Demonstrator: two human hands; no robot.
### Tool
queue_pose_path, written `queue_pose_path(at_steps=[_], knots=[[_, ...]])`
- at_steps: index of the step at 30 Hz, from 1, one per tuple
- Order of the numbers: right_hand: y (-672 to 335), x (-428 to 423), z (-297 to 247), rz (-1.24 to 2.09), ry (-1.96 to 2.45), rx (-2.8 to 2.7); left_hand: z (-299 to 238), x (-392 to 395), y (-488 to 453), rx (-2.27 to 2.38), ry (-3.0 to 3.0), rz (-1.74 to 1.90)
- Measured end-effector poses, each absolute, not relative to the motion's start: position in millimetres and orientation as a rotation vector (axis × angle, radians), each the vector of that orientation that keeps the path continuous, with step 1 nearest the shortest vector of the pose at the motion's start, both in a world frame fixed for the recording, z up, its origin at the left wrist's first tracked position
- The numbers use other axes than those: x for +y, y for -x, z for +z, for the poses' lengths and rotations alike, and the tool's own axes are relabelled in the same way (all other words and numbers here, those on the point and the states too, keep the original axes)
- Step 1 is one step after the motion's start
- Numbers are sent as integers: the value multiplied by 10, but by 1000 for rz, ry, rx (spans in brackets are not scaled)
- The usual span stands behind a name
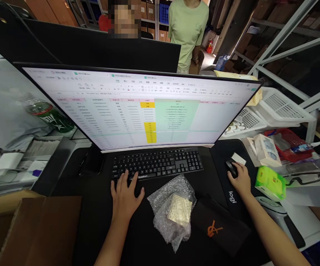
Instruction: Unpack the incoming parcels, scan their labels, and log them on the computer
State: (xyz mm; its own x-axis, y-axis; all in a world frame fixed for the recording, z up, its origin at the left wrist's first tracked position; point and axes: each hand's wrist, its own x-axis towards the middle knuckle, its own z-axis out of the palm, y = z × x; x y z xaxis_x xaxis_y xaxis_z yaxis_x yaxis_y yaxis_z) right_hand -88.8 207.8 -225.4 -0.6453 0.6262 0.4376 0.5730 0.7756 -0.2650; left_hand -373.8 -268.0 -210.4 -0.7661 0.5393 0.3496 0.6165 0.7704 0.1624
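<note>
My left hand lies flat with fingers spread at the front left edge of a black keyboard. My right hand is cupped over a black mouse on a black mouse pad. Between my arms lies a bubble-wrap packet with a small pale gold block inside. A black pouch with an orange mark lies beside it. A wide curved monitor showing a spreadsheet stands behind the keyboard.
A brown cardboard box sits at the lower left. A green-labelled bottle lies left of the monitor. Small boxes, a green packet, white baskets and a red tray crowd the right. Two people are behind the desk.
</note>
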Motion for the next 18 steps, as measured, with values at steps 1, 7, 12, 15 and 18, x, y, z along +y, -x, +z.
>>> queue_pose_path(at_steps=[1,7,12,15,18], knots=[[888,2076,-2255,140,906,-2450,-2106,-2681,3737,-2683,893,-394],[884,2087,-2265,140,981,-2414,-2106,-2687,3731,-2688,892,-385],[905,2081,-2249,136,976,-2404,-2110,-2681,3730,-2671,888,-414],[924,2072,-2227,142,964,-2417,-2133,-2671,3732,-2655,880,-460],[937,2066,-2210,152,967,-2427,-2162,-2662,3741,-2641,892,-498]])
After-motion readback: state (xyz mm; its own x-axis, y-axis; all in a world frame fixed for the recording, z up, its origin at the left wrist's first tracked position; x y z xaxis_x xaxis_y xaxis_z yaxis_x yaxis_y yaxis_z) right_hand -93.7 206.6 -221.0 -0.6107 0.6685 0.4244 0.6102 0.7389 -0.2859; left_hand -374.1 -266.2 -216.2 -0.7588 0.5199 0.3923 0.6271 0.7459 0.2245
